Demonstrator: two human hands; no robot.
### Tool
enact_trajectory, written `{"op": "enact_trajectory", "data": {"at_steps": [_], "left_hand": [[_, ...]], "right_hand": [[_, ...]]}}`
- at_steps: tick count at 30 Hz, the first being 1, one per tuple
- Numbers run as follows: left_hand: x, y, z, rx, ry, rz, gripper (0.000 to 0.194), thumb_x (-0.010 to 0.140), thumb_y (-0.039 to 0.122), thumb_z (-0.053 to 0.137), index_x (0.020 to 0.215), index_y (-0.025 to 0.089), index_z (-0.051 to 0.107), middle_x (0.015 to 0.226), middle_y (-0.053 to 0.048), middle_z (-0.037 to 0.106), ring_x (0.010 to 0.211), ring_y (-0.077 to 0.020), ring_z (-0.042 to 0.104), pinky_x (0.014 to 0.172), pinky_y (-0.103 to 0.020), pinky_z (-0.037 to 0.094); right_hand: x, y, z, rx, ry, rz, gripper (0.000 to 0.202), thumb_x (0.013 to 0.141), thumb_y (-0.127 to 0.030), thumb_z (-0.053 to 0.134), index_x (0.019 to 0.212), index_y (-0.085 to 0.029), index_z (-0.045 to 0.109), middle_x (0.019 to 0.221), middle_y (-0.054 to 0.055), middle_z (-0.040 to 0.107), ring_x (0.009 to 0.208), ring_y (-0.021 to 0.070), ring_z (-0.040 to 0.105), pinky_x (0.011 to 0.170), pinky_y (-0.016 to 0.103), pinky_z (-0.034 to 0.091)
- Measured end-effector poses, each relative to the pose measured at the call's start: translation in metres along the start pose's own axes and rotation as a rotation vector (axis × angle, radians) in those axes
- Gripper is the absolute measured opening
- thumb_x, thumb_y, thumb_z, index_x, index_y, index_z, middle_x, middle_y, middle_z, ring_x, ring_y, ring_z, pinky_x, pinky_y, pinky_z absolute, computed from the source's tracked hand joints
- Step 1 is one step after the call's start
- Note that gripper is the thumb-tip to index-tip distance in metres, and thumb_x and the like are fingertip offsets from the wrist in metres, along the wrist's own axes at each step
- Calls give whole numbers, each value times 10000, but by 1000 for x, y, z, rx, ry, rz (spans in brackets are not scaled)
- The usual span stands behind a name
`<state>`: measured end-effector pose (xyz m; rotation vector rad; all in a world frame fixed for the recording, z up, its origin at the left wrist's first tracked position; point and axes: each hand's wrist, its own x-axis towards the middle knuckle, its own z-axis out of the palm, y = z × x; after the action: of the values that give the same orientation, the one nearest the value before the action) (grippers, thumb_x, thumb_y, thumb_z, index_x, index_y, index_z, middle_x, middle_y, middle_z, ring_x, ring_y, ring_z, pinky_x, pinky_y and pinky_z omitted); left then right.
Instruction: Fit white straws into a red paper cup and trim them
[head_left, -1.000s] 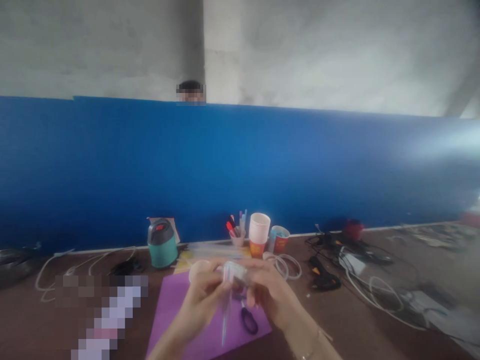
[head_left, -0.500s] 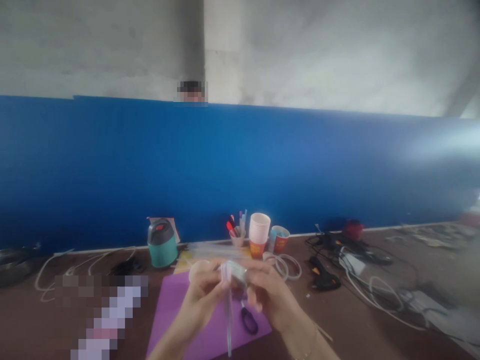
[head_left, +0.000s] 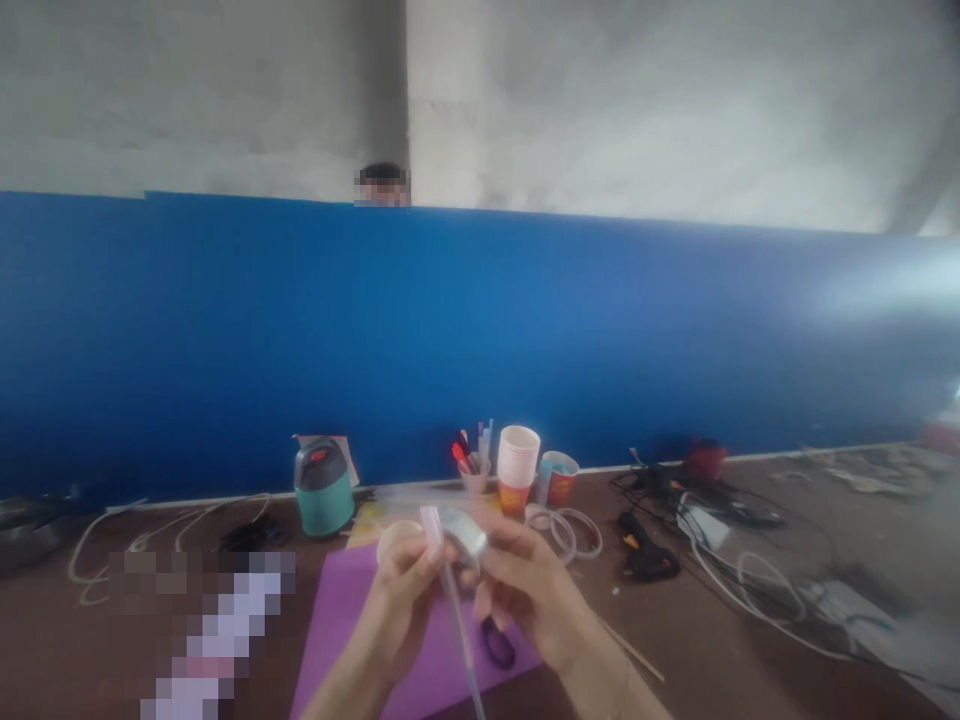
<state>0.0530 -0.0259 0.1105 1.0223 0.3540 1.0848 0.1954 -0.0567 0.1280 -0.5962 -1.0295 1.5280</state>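
Swung since the earlier frame, the clear straw [head_left: 459,625] now points to eleven and five o'clock, pinched between left hand [head_left: 401,590] thumb and fingers above the purple sheet [head_left: 341,620]. Right hand [head_left: 525,580], fingers curled, grips the shiny tape roll [head_left: 469,538] just beside it. Dark scissor handle [head_left: 497,645] lies at five o'clock, inside the sheet's edge; bare tabletop [head_left: 705,650] extends at four.
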Motion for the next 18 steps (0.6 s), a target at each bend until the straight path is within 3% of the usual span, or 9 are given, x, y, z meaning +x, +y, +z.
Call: {"op": "enact_trajectory", "data": {"at_steps": [2,4,7,10,13,18], "left_hand": [[1,-1,1,-84,-50,-44,238,769,384,616,684,163,640,619,-16,583,546,-141,558,616,-292,462],[1,2,-2,-28,-55,-56,233,778,375,608,695,161,646,647,-28,597,548,-139,556,620,-294,462],[-1,16,-8,266,-57,0,210,795,325,600,720,153,695,880,-83,628,667,-147,573,709,-304,466],[-2,28,-11,522,-149,61,210,808,308,585,748,164,726,1125,-103,557,840,-185,567,780,-305,455],[-1,26,-10,511,-176,65,227,797,336,594,733,161,724,1013,-96,593,785,-179,564,670,-268,462],[-1,9,-5,184,-23,23,231,732,364,668,650,149,679,717,-50,623,634,-147,559,582,-241,428]], "right_hand": [[0,1,0,-25,38,-23,399,728,-279,693,1092,-151,592,751,58,681,498,106,626,362,128,381],[-1,-1,1,-54,54,-37,348,727,-285,697,1029,-154,584,761,54,677,498,110,630,364,132,377],[-2,-6,3,-104,68,-28,298,713,-294,707,934,-173,549,798,24,657,446,101,620,328,127,342],[-2,-10,3,-116,70,-12,311,685,-290,725,889,-189,513,770,-23,623,403,96,609,289,115,298],[-1,-9,1,-68,58,20,313,672,-281,730,864,-186,501,722,-39,610,364,78,581,267,103,263],[-1,-6,-1,41,12,39,309,666,-249,730,889,-170,532,731,2,649,406,78,593,302,99,330]]}}
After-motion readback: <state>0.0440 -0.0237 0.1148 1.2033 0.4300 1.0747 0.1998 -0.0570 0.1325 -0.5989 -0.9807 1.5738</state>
